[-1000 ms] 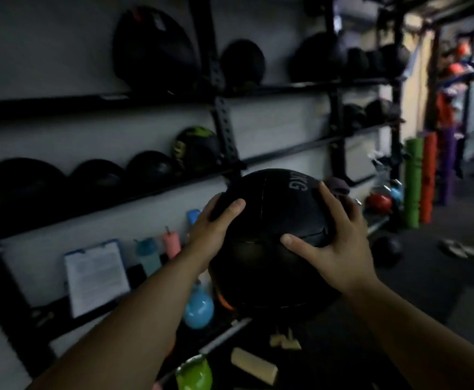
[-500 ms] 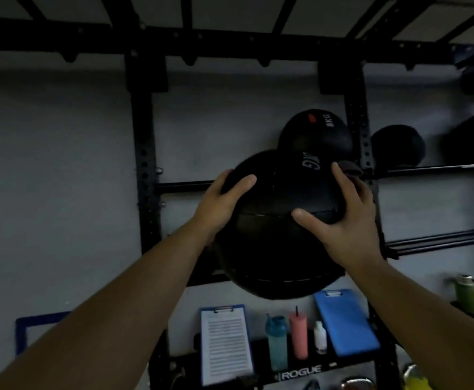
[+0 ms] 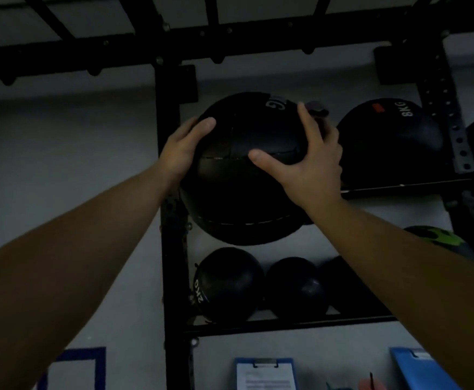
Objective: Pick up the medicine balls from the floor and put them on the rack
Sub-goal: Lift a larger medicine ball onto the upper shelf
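I hold a large black medicine ball [image 3: 241, 192] up with both arms stretched out, at the level of the upper shelf of the black wall rack [image 3: 171, 220]. My left hand [image 3: 183, 149] grips its left side and my right hand [image 3: 306, 161] spreads over its right front. The ball sits just right of the rack's upright post, left of a black 8 KG ball [image 3: 390, 139] resting on the upper shelf rail [image 3: 404, 188]. Whether the held ball touches the rail is hidden.
On the lower shelf stand a 2 KG ball [image 3: 227, 285] and two more black balls [image 3: 296, 288], with a green-and-black ball [image 3: 438, 239] further right. Clipboards [image 3: 265, 374] hang below. Overhead runs a black crossbeam [image 3: 230, 38]. The wall left of the post is bare.
I have raised the ball higher and closer to the upper shelf, and my view has tilted up and moved nearer the rack. Both hands keep the same grip.
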A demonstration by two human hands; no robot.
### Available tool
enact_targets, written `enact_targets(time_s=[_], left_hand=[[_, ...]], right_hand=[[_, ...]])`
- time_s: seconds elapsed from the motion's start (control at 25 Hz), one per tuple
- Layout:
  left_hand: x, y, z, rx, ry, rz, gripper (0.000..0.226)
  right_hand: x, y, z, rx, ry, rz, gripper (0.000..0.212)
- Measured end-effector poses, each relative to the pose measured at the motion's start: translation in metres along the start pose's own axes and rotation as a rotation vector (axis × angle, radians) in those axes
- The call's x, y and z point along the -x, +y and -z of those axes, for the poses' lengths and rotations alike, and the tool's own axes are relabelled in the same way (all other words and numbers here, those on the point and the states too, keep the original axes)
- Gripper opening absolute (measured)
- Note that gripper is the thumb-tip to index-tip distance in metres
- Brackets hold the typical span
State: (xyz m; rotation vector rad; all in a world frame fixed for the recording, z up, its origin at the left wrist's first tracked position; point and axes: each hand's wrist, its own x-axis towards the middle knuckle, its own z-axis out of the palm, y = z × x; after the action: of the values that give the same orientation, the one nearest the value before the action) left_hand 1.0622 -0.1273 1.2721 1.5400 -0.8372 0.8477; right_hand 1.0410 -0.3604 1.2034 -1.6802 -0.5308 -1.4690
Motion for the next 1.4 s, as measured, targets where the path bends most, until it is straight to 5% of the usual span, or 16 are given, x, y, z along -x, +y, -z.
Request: enact_targets(time_s=[0.16, 0.28, 0.36, 0.44, 0.56, 0.68, 0.8, 1.04, 1.2, 1.4], left_hand=[[-0.089, -0.045, -0.006, -0.059, 0.057, 0.051, 0.086], [-0.149, -0.091, -0.012, -0.224, 0.201, 0.016, 0.058], [-0.175, -0.117, -0.015, -0.38, 0.395, -0.037, 0.046], [-0.192, -0.139, -0.014, -0.516, 0.496, -0.174, 0.056], [-0.187, -0.185, -0.012, -0.861, 0.332, -0.319, 0.11], [-0.176, -0.234, 0.005, -1.035, 0.18, -0.275, 0.129], [-0.183, -0.256, 0.027, -0.842, 0.137, -0.179, 0.121], [-0.178, -0.237, 0.034, -0.832, 0.029, -0.025, 0.115], [-0.134, -0.207, 0.026, -1.188, -0.019, 0.186, 0.106], [0.013, -0.191, -0.006, -1.118, -0.251, 0.206, 0.092]], right_hand=[[-0.079, 0.069, -0.064, -0.081, 0.035, 0.003, 0.122], [-0.14, 0.128, -0.125, -0.13, -0.024, 0.007, 0.121], [-0.172, 0.156, -0.165, -0.152, 0.012, 0.06, 0.11], [-0.212, 0.171, -0.2, -0.159, 0.135, 0.189, 0.088], [-0.257, 0.184, -0.237, -0.018, 0.138, 0.256, 0.069], [-0.28, 0.208, -0.267, 0.235, -0.031, 0.126, 0.071], [-0.265, 0.218, -0.293, 0.212, -0.11, 0.097, 0.088], [-0.183, 0.231, -0.287, 0.23, -0.281, 0.267, 0.099], [-0.139, 0.234, -0.219, 0.397, -0.622, 0.22, 0.099], [-0.029, 0.237, -0.087, 0.574, -0.582, 0.07, 0.081]])
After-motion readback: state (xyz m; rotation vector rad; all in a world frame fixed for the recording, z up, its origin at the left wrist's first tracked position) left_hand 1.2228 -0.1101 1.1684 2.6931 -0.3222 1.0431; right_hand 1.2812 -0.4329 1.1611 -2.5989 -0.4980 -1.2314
